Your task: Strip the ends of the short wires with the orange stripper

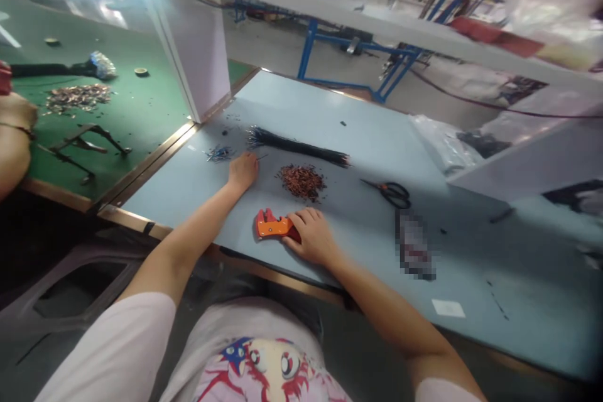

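My right hand (pixel 311 235) is wrapped round the handles of an orange and red wire stripper (pixel 272 227), which lies on the blue tabletop near its front edge with its jaws to the left. Closed and resting on the table farther left is my left hand (pixel 244 171); a thin dark wire (pixel 262 156) pokes out past its fingers. Just beyond it stretches a bundle of black wires (pixel 299 146) with stripped ends. Between the bundle and the stripper sits a heap of copper-brown scraps (pixel 302 181). Small blue and silver pieces (pixel 219 153) lie left of my left hand.
Black-handled scissors (pixel 390 192) and a blurred-out item (pixel 415 244) lie to the right, with a white paper slip (pixel 448 308) nearer the edge. Clear plastic bags (pixel 440 144) lean by the right partition. Leftward, another person's arm (pixel 14 141) rests at a green table (pixel 155 100).
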The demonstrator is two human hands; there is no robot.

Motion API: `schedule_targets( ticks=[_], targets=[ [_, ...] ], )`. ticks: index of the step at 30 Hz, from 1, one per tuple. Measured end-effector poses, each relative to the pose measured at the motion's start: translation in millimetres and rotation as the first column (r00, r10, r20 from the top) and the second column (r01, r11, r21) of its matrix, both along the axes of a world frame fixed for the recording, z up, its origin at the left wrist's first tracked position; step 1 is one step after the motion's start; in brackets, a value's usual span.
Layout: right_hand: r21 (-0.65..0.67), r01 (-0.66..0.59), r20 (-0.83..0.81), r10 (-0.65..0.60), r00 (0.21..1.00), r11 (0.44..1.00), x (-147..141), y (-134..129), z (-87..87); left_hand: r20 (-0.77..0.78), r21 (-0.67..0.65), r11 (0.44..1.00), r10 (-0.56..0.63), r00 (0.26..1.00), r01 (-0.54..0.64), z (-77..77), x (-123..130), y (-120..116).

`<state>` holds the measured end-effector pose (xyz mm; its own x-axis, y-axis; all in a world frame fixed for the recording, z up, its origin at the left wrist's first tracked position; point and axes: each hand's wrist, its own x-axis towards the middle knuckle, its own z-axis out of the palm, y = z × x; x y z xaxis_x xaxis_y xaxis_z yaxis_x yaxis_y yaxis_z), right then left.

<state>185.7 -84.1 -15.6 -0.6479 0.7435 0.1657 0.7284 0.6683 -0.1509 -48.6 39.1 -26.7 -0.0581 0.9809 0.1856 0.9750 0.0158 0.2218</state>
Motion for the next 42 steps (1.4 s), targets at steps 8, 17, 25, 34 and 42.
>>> schedule_targets(
  ticks=[8,17,25,34,42],
  targets=[
    [0.093,0.008,0.007,-0.009,1.0,0.996,-4,-7,1.1,-0.056,-0.068,0.993,-0.103,0.993,0.099,16.3,-7,-66],
    [0.166,0.006,0.003,-0.006,1.0,0.986,-5,-7,-7.0,-0.05,-0.076,0.997,0.015,0.999,-0.019,11.0,-25,-129],
    [0.248,-0.02,-0.011,0.024,1.0,0.968,-2,-4,-14.1,0.022,-0.069,0.997,-0.02,1.0,0.022,14.9,-23,-125],
    [0.422,-0.121,-0.104,0.18,0.978,0.898,14,17,-43.5,0.064,-0.076,0.997,-0.015,0.998,0.02,11.7,-22,-122],
    [0.376,-0.117,-0.125,0.175,0.976,0.919,15,12,-39.7,0.056,-0.123,0.992,-0.01,0.998,0.017,7.4,-24,-120]
  ],
)
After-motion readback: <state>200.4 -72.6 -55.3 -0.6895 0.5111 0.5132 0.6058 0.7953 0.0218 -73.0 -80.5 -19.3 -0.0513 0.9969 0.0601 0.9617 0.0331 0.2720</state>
